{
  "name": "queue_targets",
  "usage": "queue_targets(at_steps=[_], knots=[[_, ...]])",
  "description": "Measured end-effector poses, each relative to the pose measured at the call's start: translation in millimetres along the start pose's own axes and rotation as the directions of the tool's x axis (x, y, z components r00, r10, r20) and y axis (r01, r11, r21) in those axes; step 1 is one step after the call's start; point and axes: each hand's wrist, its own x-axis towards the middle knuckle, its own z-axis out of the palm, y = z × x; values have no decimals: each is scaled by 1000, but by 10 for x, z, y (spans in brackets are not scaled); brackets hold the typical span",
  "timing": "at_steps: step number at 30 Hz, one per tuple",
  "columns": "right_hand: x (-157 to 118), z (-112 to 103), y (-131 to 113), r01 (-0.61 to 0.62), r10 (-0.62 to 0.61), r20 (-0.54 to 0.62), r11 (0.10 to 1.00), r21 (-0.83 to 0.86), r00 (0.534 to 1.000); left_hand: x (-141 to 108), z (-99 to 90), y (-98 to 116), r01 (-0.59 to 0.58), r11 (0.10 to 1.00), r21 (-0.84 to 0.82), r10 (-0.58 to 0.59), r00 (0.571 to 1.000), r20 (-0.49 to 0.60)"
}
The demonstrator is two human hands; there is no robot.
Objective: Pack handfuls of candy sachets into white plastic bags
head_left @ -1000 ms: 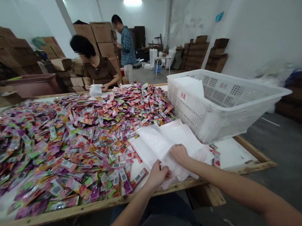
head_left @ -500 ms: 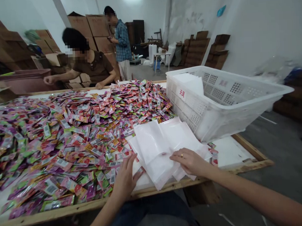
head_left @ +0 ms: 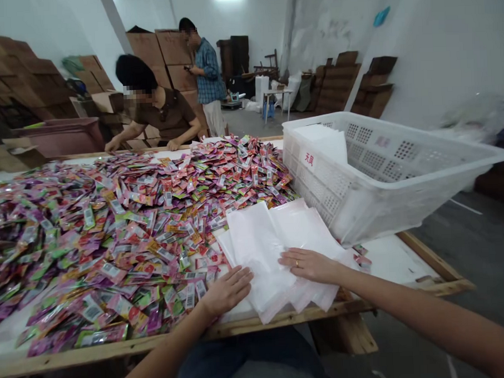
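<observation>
Several white plastic bags lie fanned out and overlapping at the table's front edge. My left hand rests with straight fingers at the left edge of the top bag. On the right part of that bag my right hand, with a ring on one finger, lies flat with fingers stretched out. Neither hand holds anything. A wide heap of small colourful printed sachets spreads to the left of the bags and behind them.
A white perforated plastic crate with white sheets inside stands right of the bags. The table has a raised wooden rim. Across the table a person in a brown top leans in; another in a checked shirt stands behind.
My left hand has moved right, onto the edge of the top bag. My right hand has flattened on the bag, whose raised fold now lies smooth. The view has shifted slightly left.
</observation>
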Motion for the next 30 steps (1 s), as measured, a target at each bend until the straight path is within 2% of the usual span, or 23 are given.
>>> queue_targets(at_steps=[2, 4, 5, 6, 7, 8, 9, 10, 12, 13, 14, 16, 17, 18, 19, 22, 25, 26, 28, 29, 30], knots=[[-13, 17, 3, -65, 61, 56, 996, 64, 997, -20, 42, 9, 72, 993, -94, -71, 997, 11], [21, 9, -16, -185, 169, 105, 969, 166, 980, -32, 59, 18, 220, 951, -215, -215, 975, 47], [54, 0, -32, -260, 236, 125, 939, 224, 964, -33, 57, 24, 328, 904, -275, -321, 944, 74], [96, -8, -51, -339, 311, 142, 898, 279, 940, -25, 48, 30, 448, 831, -329, -437, 893, 109], [143, -13, -70, -424, 396, 154, 844, 328, 905, -7, 36, 35, 566, 734, -375, -555, 818, 150], [194, -12, -86, -515, 491, 166, 774, 369, 855, 24, 21, 37, 670, 617, -414, -661, 726, 191], [246, -4, -99, -608, 592, 179, 685, 401, 786, 69, 7, 34, 748, 485, -453, -747, 624, 231], [299, 8, -105, -694, 690, 195, 582, 425, 698, 127, -4, 24, 797, 333, -505, -812, 514, 276], [398, 39, -93, -817, 833, 240, 359, 451, 498, 265, -10, -17, 802, 20, -597, -865, 313, 392], [442, 50, -74, -851, 872, 270, 254, 460, 407, 333, -6, -47, 775, -113, -622, -860, 237, 452], [481, 53, -48, -870, 895, 306, 156, 468, 325, 393, 1, -82, 744, -219, -631, -842, 182, 507], [539, 28, 26, -868, 898, 391, -20, 496, 202, 476, 13, -154, 702, -349, -621, -800, 122, 588], [558, -1, 67, -853, 881, 443, -97, 514, 167, 499, 12, -187, 687, -386, -616, -778, 116, 618], [572, -40, 106, -832, 852, 501, -160, 531, 155, 514, 2, -214, 664, -427, -614, -753, 115, 648], [585, -88, 139, -810, 815, 555, -208, 548, 166, 525, -20, -235, 634, -466, -617, -728, 122, 675], [650, -271, 160, -664, 713, 642, -338, 667, 282, 562, -146, -245, 501, -567, -654, -673, 175, 718], [801, -469, 50, -390, 649, 653, -526, 756, 390, 596, -294, -190, 339, -643, -686, -649, 234, 724], [866, -527, -6, -327, 632, 647, -560, 761, 427, 586, -336, -161, 271, -675, -686, -631, 269, 727], [992, -604, -129, -276, 625, 610, -553, 786, 486, 496, -422, -90, 103, -736, -669, -596, 369, 713], [1044, -615, -186, -285, 636, 577, -509, 813, 511, 410, -480, -56, 24, -752, -659, -594, 410, 693], [1083, -601, -236, -316, 645, 538, -437, 842, 542, 298, -559, -34, -33, -752, -658, -606, 427, 671]])
